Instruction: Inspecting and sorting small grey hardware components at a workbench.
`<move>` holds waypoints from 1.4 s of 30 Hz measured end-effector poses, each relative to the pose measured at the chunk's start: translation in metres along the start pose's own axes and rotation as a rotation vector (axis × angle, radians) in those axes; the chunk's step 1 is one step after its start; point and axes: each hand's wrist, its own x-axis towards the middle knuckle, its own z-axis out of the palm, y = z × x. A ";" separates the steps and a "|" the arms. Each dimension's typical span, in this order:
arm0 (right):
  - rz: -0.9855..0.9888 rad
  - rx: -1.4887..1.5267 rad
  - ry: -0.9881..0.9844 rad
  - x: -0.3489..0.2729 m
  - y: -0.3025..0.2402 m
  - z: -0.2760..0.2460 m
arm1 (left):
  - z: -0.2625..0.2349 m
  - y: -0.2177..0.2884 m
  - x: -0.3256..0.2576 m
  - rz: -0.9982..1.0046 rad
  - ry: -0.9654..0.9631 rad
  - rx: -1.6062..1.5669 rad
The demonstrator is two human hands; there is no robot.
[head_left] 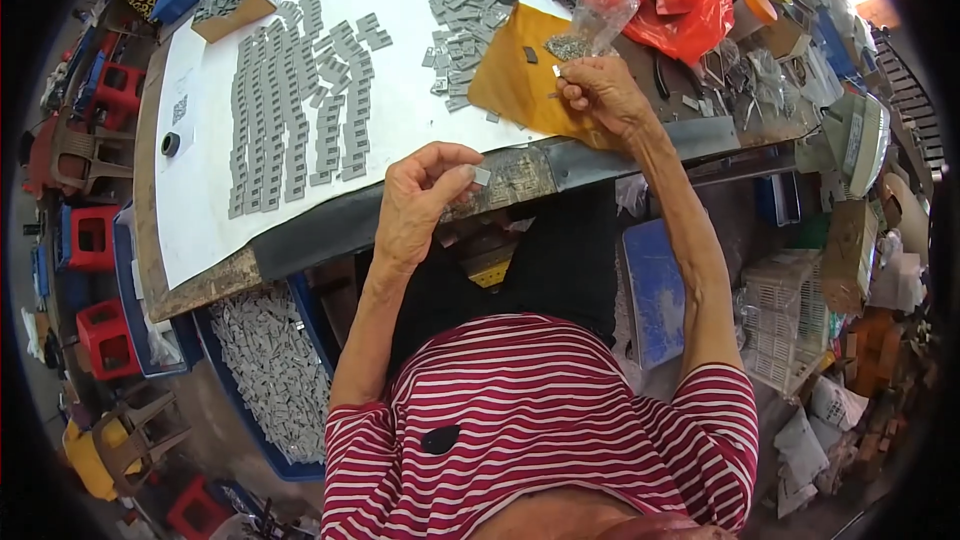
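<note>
Grey piece (483,177) juts from the pinching left hand (422,195); the right hand (606,92) pinches a pale part (557,71).

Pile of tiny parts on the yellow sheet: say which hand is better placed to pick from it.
The right hand, probably: over the yellow sheet, close to the pile, though pinching a small pale piece. The left hand is farther off, by the table's near edge, holding a grey piece.

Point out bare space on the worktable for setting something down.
The white sheet is bare between the grey rows and the loose grey heap, and left of the rows below the black ring. It is crowded around the right hand: amber sheet, red bag, pliers.
</note>
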 end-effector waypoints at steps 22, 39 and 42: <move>-0.005 -0.241 0.010 -0.003 -0.005 0.008 | 0.002 -0.005 0.003 -0.039 -0.029 0.027; -0.200 -0.537 -0.070 -0.024 -0.016 0.027 | 0.047 -0.002 0.096 0.359 0.062 0.644; -0.221 -0.619 -0.060 -0.029 -0.018 0.027 | 0.052 -0.005 0.103 0.366 0.013 0.650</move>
